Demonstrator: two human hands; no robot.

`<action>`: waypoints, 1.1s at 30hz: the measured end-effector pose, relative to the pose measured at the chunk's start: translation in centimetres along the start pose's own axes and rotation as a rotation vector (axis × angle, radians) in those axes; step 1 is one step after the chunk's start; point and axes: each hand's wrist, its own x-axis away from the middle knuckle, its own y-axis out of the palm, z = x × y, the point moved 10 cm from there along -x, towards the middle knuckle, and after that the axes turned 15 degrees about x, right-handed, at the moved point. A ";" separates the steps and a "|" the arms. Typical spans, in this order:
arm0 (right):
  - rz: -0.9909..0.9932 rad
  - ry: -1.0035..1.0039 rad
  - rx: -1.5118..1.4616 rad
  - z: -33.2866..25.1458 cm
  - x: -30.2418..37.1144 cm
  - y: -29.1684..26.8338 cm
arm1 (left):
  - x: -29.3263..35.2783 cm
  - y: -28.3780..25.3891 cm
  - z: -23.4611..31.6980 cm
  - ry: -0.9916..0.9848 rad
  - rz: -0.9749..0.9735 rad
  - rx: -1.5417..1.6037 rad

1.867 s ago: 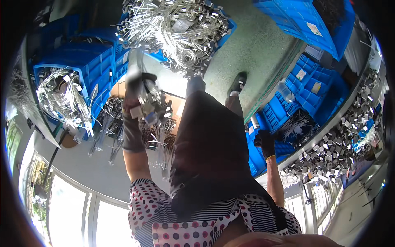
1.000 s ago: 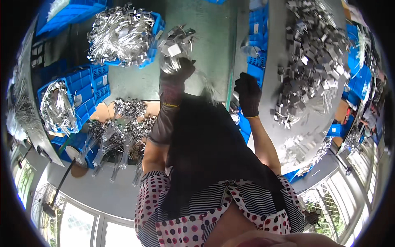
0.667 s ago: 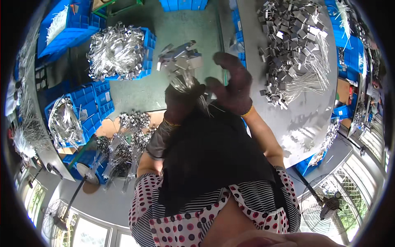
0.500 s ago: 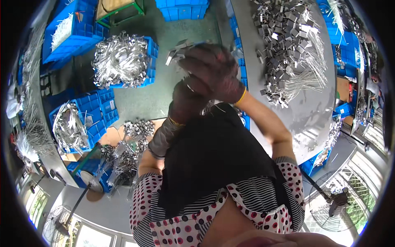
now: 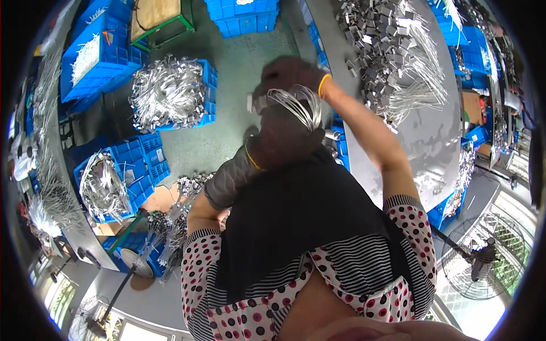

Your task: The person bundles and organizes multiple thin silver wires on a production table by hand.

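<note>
"Where is the wire bundle (image 5: 298,105)?"

"Up in the air between the person's two gloved hands, in front of the dark apron (image 5: 284,216). The wires bend over in a pale loop, with a grey block (image 5: 259,104) poking out on the left."

"And the hands?"

"The left hand (image 5: 284,137), the nearer one, looks curled round the wires. The right hand (image 5: 291,73) is bent over the far side of the loop, but it's dark and blurred; I can't tell how tightly its fingers close, or whether they grip anything."

"How far along does it look?"

"The wires are bent round, that much is done. Whether anything fastens them, I can't see. This bundle isn't set down anywhere."

"What's around it?"

"On the right, a metal table (image 5: 424,156) bears a big pile of block-ended wires (image 5: 375,54), many lying straight, so plenty seems left there. On the left, a blue crate (image 5: 210,94) is heaped with wires, and a nearer blue crate (image 5: 135,184) holds curled ones. Farther off stands a green-framed stool (image 5: 156,20)."
</note>
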 end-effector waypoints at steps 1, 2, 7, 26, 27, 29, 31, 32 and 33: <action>-0.180 -0.076 -0.155 0.9 0.6 4.2 | -0.4 1.1 0.3 0.004 -0.096 -0.030; -0.115 -0.103 -0.211 1.7 1.4 5.9 | -0.4 2.1 0.4 0.001 -0.188 -0.067; 0.230 0.085 -0.401 9.2 8.2 3.5 | 0.7 4.6 -1.7 0.195 -0.193 -0.183; 0.823 0.073 -0.153 -5.9 5.6 -3.8 | 3.4 -9.1 -20.8 -0.457 0.608 0.892; 0.672 0.087 -0.406 -4.6 4.4 -2.7 | 3.5 -9.4 -20.7 -0.473 0.554 0.904; 0.609 0.022 -0.313 -5.8 3.7 -3.6 | 2.8 -11.2 -15.4 -0.150 0.271 0.242; 0.306 0.038 -0.292 -7.5 2.2 -2.0 | 6.3 -10.1 -18.0 -0.259 0.237 0.563; 0.317 -0.048 -0.244 -8.0 2.5 -2.6 | 5.7 -9.0 -18.0 -0.408 0.289 0.851; 0.325 -0.148 -0.198 -9.2 2.9 -2.8 | 5.8 -8.5 -17.6 -0.406 0.253 0.779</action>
